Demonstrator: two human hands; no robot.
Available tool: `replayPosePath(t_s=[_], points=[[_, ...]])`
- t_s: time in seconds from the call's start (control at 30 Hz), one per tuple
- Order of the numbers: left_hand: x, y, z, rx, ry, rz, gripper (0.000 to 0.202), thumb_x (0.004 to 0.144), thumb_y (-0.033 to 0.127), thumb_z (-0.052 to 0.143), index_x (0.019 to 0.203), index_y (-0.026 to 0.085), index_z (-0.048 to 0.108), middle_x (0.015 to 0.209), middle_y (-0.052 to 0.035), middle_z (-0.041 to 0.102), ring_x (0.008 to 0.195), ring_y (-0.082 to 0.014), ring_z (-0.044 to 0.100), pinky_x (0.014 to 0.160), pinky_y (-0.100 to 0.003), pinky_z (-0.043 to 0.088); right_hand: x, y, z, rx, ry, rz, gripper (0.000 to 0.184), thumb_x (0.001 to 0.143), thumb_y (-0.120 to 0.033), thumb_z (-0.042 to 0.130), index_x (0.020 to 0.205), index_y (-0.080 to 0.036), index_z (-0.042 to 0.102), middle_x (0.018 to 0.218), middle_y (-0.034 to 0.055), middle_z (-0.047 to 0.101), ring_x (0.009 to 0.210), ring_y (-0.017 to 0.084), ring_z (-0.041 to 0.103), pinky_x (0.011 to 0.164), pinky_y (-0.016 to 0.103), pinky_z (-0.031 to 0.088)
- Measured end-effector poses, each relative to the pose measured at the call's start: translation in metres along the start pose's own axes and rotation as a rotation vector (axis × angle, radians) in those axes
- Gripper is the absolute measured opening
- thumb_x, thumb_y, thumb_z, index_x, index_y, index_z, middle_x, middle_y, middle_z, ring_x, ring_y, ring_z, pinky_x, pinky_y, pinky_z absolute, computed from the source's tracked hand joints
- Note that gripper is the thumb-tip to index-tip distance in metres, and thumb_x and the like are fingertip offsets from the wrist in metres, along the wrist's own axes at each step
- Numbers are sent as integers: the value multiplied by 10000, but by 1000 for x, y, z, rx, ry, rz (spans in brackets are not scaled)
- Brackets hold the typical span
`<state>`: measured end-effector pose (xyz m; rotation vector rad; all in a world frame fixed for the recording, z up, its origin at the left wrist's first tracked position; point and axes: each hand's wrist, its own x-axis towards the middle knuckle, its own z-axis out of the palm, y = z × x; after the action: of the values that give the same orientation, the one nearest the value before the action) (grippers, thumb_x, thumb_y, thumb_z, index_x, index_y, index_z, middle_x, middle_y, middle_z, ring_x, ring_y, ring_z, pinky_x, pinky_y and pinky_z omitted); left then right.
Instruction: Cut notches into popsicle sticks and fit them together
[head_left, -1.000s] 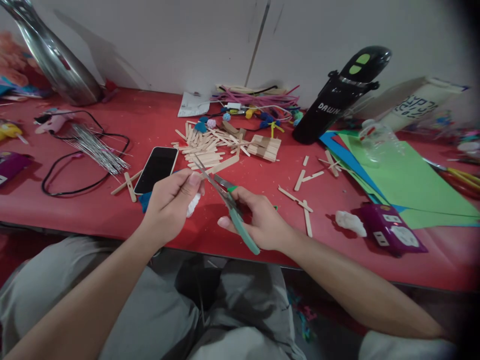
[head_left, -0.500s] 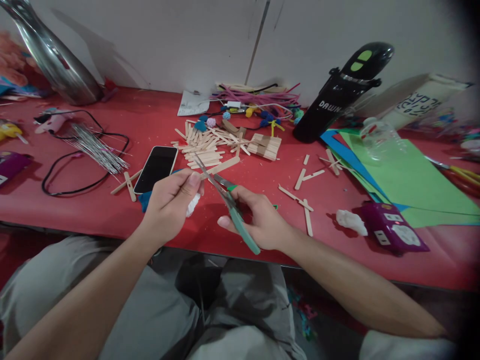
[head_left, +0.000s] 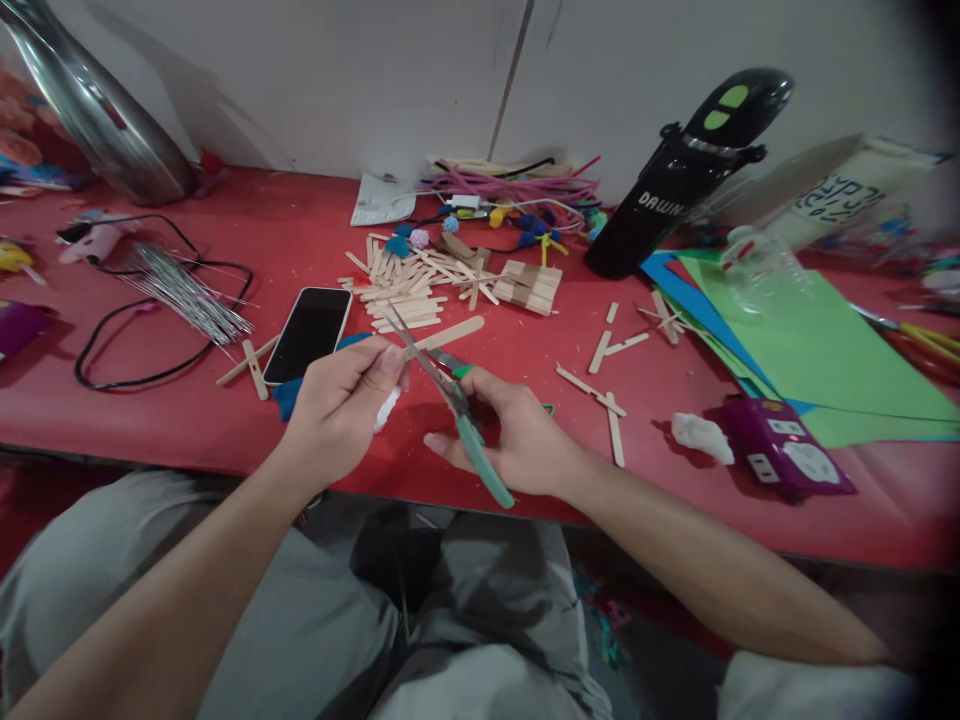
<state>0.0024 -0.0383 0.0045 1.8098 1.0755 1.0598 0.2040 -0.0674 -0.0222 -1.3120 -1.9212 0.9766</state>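
Observation:
My right hand (head_left: pixel 517 435) grips green-handled scissors (head_left: pixel 457 410), blades parted and pointing up-left. Pinched in my left hand (head_left: pixel 341 400) is a wooden craft stick (head_left: pixel 448 333) that runs up to the right through the blades. Something white shows under the left fingers; I cannot make it out. Both hands hover over the near edge of the red table (head_left: pixel 225 430). A pile of craft sticks (head_left: pixel 409 290) lies just beyond them, with a small panel of glued sticks (head_left: pixel 531 288) to its right.
A phone (head_left: pixel 309 321) lies face up left of my hands. Black cable and a wire bundle (head_left: pixel 187 295) lie far left. Black bottle (head_left: pixel 686 175), green and blue paper (head_left: pixel 810 355), purple power strip (head_left: pixel 787 455), white wad (head_left: pixel 701 432) and loose cut sticks (head_left: pixel 604 385) sit right. Pipe cleaners (head_left: pixel 517 190) lie by the wall.
The view has shifted slightly, so the table things sit a little lower-left. My hands, the stick and the scissors keep almost the same pose.

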Motion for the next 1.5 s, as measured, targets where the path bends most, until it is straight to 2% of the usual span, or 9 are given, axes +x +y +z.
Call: replayPosePath(t_s=[0.2, 0.4, 0.7, 1.2, 1.5], points=[[-1, 3, 1, 37, -4, 42, 300, 957, 285, 467, 694, 166, 546, 538, 53, 411, 460, -54, 359, 416, -200, 277, 0, -1, 2, -4, 8, 1, 340, 717, -360, 746, 767, -222, 439, 634, -69, 441, 554, 100, 404, 528, 255, 355], [-2, 5, 2, 88, 14, 89, 298, 948, 245, 471, 670, 161, 543, 546, 49, 428, 463, -51, 369, 419, -206, 283, 0, 0, 7, -32, 78, -19, 267, 717, -293, 687, 765, -222, 434, 599, -76, 427, 514, 93, 373, 511, 254, 335], [-3, 6, 5, 89, 42, 74, 285, 942, 246, 471, 686, 165, 566, 539, 47, 443, 460, -56, 385, 438, -212, 302, 1, 4, 10, -59, 140, -92, 265, 697, -232, 652, 731, -225, 389, 595, -81, 387, 506, 80, 341, 508, 240, 314], [-1, 3, 6, 75, 64, 101, 307, 953, 253, 470, 674, 167, 563, 540, 47, 435, 453, -55, 349, 441, -216, 296, 2, 11, 10, 0, 110, -101, 211, 700, -202, 646, 750, -216, 441, 612, -69, 427, 525, 89, 367, 523, 247, 323], [-1, 6, 7, 88, 80, 67, 316, 950, 282, 473, 671, 171, 574, 504, 47, 410, 431, -63, 335, 407, -227, 261, 2, 12, 10, 20, 123, -104, 189, 689, -196, 640, 751, -210, 462, 615, -68, 434, 523, 87, 376, 521, 244, 333]])
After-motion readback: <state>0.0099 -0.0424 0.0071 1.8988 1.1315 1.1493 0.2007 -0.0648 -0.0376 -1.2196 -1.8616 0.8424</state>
